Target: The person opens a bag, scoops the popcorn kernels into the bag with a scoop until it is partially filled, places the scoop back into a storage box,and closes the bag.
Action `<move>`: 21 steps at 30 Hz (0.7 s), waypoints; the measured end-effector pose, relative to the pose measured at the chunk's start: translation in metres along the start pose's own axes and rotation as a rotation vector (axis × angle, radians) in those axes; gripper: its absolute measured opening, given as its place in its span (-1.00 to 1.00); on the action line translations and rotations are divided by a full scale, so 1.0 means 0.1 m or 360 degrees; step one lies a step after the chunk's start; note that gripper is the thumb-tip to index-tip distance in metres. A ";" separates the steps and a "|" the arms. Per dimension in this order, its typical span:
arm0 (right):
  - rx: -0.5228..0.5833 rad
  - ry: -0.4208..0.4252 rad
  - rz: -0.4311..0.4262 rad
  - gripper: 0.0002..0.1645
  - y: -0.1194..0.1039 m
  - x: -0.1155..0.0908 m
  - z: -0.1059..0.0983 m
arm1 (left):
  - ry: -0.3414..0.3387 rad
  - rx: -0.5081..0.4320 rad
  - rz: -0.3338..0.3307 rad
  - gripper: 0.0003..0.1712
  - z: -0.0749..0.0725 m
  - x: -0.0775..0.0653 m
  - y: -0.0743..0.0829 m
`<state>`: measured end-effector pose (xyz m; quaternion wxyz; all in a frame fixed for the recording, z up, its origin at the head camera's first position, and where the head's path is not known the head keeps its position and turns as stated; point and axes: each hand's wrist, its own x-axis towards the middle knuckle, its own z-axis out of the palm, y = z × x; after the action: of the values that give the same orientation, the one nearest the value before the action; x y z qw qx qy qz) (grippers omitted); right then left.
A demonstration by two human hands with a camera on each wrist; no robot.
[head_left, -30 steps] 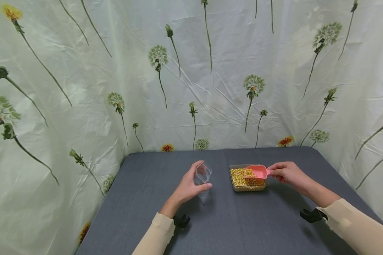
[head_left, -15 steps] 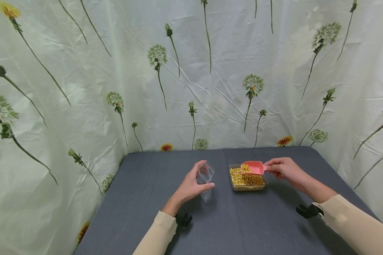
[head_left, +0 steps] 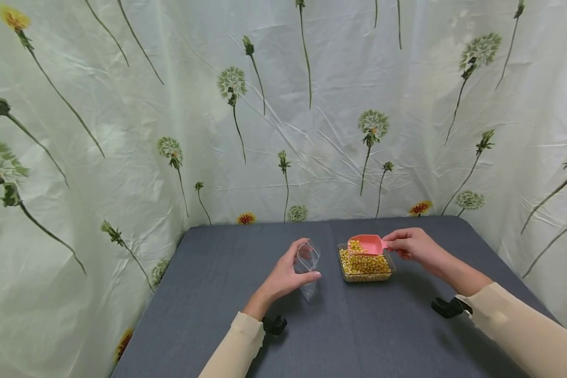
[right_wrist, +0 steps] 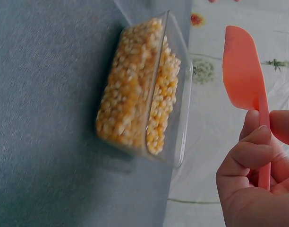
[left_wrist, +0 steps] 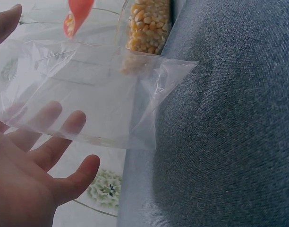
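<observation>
In the head view my left hand (head_left: 283, 275) holds a clear plastic bag (head_left: 308, 262), thumb and fingers curved around its open mouth. The bag (left_wrist: 97, 94) hangs with its pointed bottom corner near the table, and nothing shows inside. My right hand (head_left: 418, 249) pinches the thin handle of a pink scoop (head_left: 372, 244). Yellow corn kernels (head_left: 356, 246) lie in the scoop's front end. The scoop is raised above a clear rectangular container (head_left: 368, 279) filled with corn. From the right wrist view, the scoop (right_wrist: 241, 68) shows its side and hides its load.
A dark grey cloth covers the table (head_left: 349, 336). Behind it hangs a pale curtain (head_left: 331, 131) printed with dandelions. The corn container stands to the right of the bag, a short gap between them. Each forearm wears a black wrist camera (head_left: 275, 325).
My right hand has lifted the loaded scoop up from the corn and carried it left. My left hand, with the bag, has shifted slightly right. The container stays in place.
</observation>
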<state>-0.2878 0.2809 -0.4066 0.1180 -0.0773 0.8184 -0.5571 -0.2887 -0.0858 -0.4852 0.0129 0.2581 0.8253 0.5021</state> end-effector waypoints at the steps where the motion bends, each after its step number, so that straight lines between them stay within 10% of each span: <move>1: 0.0000 -0.0015 -0.0014 -0.62 -0.02 0.00 0.02 | -0.0002 0.0000 0.0000 -0.04 0.01 0.00 0.00; 21: 0.0045 -0.0125 -0.0043 -0.67 -0.36 0.08 0.30 | 0.0011 -0.0001 0.0029 -0.02 0.06 0.01 0.00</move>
<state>-0.2870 0.2387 -0.3850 0.1437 -0.1084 0.8041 -0.5665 -0.2883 -0.0806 -0.4877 0.0056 0.2638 0.8229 0.5032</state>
